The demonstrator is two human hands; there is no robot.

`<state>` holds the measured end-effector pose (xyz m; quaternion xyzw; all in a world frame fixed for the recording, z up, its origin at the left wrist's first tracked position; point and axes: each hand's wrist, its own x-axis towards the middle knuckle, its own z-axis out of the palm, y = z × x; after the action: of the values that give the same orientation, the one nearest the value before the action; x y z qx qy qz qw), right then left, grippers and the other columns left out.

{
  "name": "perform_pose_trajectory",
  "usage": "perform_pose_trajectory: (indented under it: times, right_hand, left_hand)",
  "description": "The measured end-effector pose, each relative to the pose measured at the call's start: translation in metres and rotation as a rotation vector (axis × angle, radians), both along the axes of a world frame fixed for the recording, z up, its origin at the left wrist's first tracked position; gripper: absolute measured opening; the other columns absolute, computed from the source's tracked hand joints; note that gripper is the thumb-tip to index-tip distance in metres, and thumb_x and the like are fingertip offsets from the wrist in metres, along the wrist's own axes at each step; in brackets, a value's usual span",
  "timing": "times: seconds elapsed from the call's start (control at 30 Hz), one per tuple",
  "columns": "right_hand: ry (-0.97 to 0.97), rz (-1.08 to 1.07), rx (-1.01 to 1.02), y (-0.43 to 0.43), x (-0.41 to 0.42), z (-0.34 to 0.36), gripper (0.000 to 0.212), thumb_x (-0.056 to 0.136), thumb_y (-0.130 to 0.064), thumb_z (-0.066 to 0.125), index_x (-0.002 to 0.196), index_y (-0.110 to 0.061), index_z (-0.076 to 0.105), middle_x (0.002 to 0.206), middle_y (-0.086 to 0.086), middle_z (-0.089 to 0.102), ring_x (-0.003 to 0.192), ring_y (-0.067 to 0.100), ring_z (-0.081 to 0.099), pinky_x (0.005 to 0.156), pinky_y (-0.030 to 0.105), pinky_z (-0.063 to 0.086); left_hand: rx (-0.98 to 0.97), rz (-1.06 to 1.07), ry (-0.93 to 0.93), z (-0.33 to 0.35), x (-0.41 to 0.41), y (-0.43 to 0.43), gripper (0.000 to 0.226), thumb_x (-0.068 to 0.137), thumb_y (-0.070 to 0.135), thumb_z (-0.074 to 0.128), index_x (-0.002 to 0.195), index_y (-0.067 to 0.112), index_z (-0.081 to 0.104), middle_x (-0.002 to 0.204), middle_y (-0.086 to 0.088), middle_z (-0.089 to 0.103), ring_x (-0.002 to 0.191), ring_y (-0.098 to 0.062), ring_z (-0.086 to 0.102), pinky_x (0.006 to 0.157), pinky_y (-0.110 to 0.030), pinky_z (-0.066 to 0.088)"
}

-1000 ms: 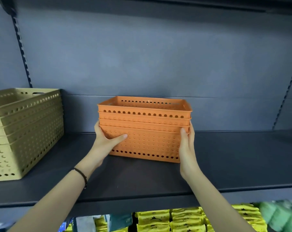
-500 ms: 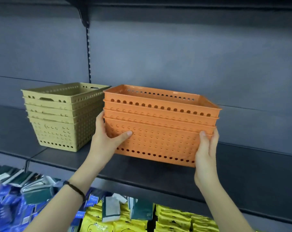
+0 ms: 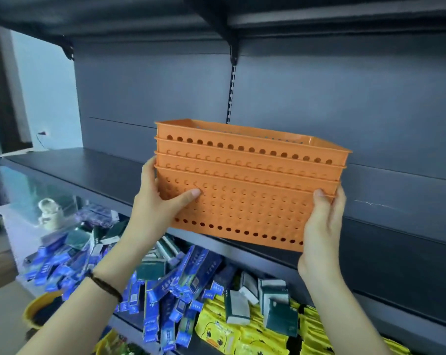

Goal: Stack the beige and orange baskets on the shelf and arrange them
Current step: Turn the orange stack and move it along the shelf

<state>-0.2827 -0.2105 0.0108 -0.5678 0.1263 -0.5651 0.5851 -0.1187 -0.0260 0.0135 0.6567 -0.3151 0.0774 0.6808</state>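
Up at shelf (image 3: 94,172) height, a person holds a nested stack of orange baskets (image 3: 247,185), four rims showing one above another. The stack tilts a little, its right end lower than its left, and its bottom edge sits in front of the shelf's front lip; whether it touches the shelf I cannot tell. The left hand (image 3: 158,208) clasps the stack's left end, thumb pressed flat across the perforated front wall, the other fingers wrapped round the side out of sight. The right hand (image 3: 321,221) clasps the right end, thumb up against the lowest rim, fingers curled behind the corner. Both hands are closed firmly on the stack. A dark band (image 3: 106,286) circles the left wrist. The shelf board to the left of the baskets is bare dark metal, and a slotted upright (image 3: 231,90) runs up the back panel just behind them. Below the baskets, on the next level, lies a jumble of blue boxes (image 3: 165,298), with dark green boxes (image 3: 275,301) to their right and yellow packets (image 3: 232,336) underneath those.
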Motion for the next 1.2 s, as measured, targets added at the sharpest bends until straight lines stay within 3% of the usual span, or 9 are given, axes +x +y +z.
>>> perform_pose_trajectory:
  times: [0.13, 0.37, 0.43, 0.57, 0.67, 0.73, 0.87, 1.03, 1.2]
  right_hand:
    - [-0.021, -0.035, -0.004, 0.055, 0.03, 0.008, 0.035, 0.101, -0.036, 0.04, 0.136, -0.043, 0.042, 0.125, -0.015, 0.064, 0.109, -0.002, 0.062, 0.089, 0.035, 0.049]
    - [-0.029, -0.001, -0.009, 0.155, 0.092, 0.003, 0.036, 0.103, -0.033, 0.039, 0.138, -0.041, 0.042, 0.124, -0.018, 0.064, 0.104, -0.007, 0.062, 0.081, 0.027, 0.049]
    - [-0.017, 0.031, -0.004, 0.178, 0.116, 0.003, 0.036, 0.102, -0.034, 0.04, 0.137, -0.041, 0.043, 0.124, -0.016, 0.064, 0.105, -0.005, 0.063, 0.086, 0.032, 0.051]
    - [0.003, 0.095, -0.006, 0.216, 0.168, 0.003, 0.038, 0.095, -0.041, 0.044, 0.134, -0.043, 0.045, 0.128, -0.012, 0.062, 0.111, 0.003, 0.062, 0.093, 0.04, 0.051]
    - [-0.002, 0.123, -0.021, 0.236, 0.207, 0.002, 0.039, 0.098, -0.038, 0.044, 0.136, -0.04, 0.044, 0.127, -0.018, 0.059, 0.112, -0.004, 0.059, 0.094, 0.034, 0.049]
    - [0.002, 0.158, -0.026, 0.245, 0.234, 0.0, 0.039, 0.1, -0.034, 0.043, 0.138, -0.04, 0.042, 0.124, -0.02, 0.061, 0.108, -0.006, 0.06, 0.09, 0.03, 0.049]
    - [0.009, 0.173, -0.026, 0.252, 0.294, -0.004, 0.045, 0.093, -0.039, 0.045, 0.138, -0.039, 0.042, 0.128, -0.013, 0.062, 0.115, 0.005, 0.06, 0.098, 0.041, 0.049]
    - [0.027, 0.143, -0.011, 0.243, 0.371, -0.014, 0.041, 0.098, -0.034, 0.045, 0.138, -0.043, 0.041, 0.121, -0.022, 0.063, 0.102, -0.007, 0.062, 0.097, 0.042, 0.05]
    - [0.069, 0.097, 0.03, 0.221, 0.437, -0.02, 0.041, 0.092, -0.043, 0.045, 0.132, -0.05, 0.043, 0.118, -0.022, 0.064, 0.102, -0.003, 0.063, 0.093, 0.043, 0.052]
  left_hand:
    - [-0.005, -0.002, -0.006, 0.009, 0.031, 0.053, 0.095, 0.052, 0.055, 0.08, 0.134, 0.046, 0.032, 0.121, 0.013, 0.063, 0.112, -0.013, 0.061, 0.095, -0.051, 0.049]
    - [-0.026, 0.011, -0.013, 0.009, 0.085, 0.157, 0.098, 0.057, 0.04, 0.089, 0.138, 0.036, 0.033, 0.121, 0.003, 0.065, 0.108, -0.012, 0.062, 0.093, -0.041, 0.051]
    - [-0.036, 0.033, -0.003, 0.006, 0.102, 0.184, 0.094, 0.06, 0.032, 0.088, 0.138, 0.032, 0.034, 0.122, -0.002, 0.065, 0.107, -0.015, 0.062, 0.088, -0.034, 0.051]
    - [-0.045, 0.088, 0.033, 0.002, 0.142, 0.23, 0.096, 0.053, 0.043, 0.086, 0.134, 0.033, 0.036, 0.119, 0.0, 0.065, 0.106, -0.017, 0.063, 0.084, -0.036, 0.051]
    - [-0.056, 0.126, 0.045, 0.0, 0.176, 0.253, 0.088, 0.064, 0.032, 0.086, 0.137, 0.032, 0.035, 0.122, 0.003, 0.063, 0.109, -0.014, 0.061, 0.087, -0.037, 0.05]
    - [-0.058, 0.132, 0.05, -0.003, 0.2, 0.264, 0.088, 0.065, 0.027, 0.087, 0.137, 0.032, 0.035, 0.124, 0.004, 0.063, 0.11, -0.012, 0.061, 0.09, -0.037, 0.05]
    - [-0.075, 0.123, 0.077, -0.008, 0.255, 0.272, 0.089, 0.064, 0.027, 0.087, 0.137, 0.03, 0.036, 0.123, 0.005, 0.063, 0.109, -0.01, 0.062, 0.087, -0.034, 0.051]
    - [-0.116, 0.073, 0.114, -0.017, 0.335, 0.257, 0.075, 0.075, 0.011, 0.077, 0.135, 0.03, 0.036, 0.121, 0.003, 0.063, 0.103, -0.005, 0.061, 0.076, -0.026, 0.048]
    - [-0.094, 0.017, 0.153, -0.026, 0.417, 0.225, 0.07, 0.075, 0.006, 0.077, 0.127, 0.027, 0.036, 0.113, -0.004, 0.065, 0.098, -0.015, 0.063, 0.073, -0.031, 0.05]
